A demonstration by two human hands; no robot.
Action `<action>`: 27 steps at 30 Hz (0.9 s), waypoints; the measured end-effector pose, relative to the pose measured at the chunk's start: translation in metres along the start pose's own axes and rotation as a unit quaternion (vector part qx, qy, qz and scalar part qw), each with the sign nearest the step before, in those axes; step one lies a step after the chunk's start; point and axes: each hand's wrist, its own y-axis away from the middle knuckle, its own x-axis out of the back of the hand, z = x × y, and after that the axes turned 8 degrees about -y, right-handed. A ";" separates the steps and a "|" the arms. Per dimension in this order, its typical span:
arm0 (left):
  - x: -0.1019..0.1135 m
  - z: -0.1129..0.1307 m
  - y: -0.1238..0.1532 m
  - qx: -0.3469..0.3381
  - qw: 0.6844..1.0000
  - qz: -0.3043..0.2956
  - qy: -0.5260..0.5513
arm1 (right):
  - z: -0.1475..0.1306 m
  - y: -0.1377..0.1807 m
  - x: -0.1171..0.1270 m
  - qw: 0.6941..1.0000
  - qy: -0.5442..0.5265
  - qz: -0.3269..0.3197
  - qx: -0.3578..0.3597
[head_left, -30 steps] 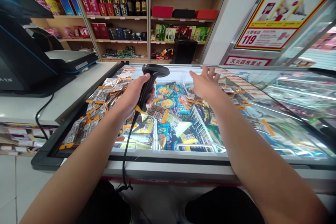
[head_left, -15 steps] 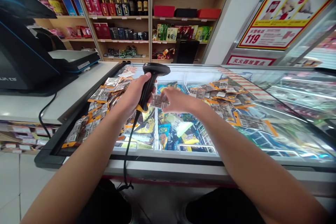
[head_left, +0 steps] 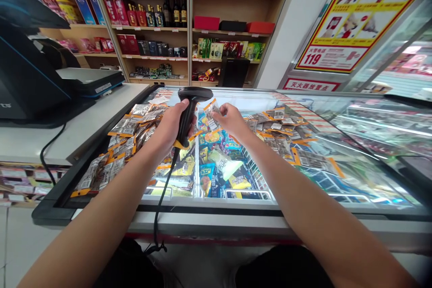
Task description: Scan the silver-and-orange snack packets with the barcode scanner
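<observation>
My left hand is wrapped round the grip of a black barcode scanner, whose head points away to the right. A cord hangs from its grip down over the freezer's front edge. Between the fingertips of my right hand is a small snack packet with orange edges and a barcode label, raised just right of the scanner. On the freezer's glass top, similar packets lie in a left pile and a right pile. Under the glass are colourful frozen-food bags.
A counter with a black checkout machine and a flat scale stands to the left. Behind the freezer rise shelves of bottles and boxes. A fire-safety poster hangs at right.
My right hand has lifted and turned the packet, so it now stands more upright with its label showing beside the scanner. My left hand still holds the scanner; the view has shifted slightly.
</observation>
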 end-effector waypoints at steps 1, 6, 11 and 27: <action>0.000 0.000 0.001 0.000 1.000 -0.001 0.000 | -0.001 0.001 -0.001 1.000 -0.014 0.008 0.009; -0.004 0.002 0.004 0.011 1.000 -0.003 0.006 | -0.009 0.006 -0.002 0.996 -0.041 0.070 0.042; -0.005 0.000 0.004 0.011 1.000 -0.008 0.012 | -0.011 0.009 -0.002 0.991 -0.055 0.101 0.066; 0.000 0.003 0.002 -0.003 0.999 0.015 0.040 | 0.002 -0.005 0.021 0.986 0.102 0.118 0.065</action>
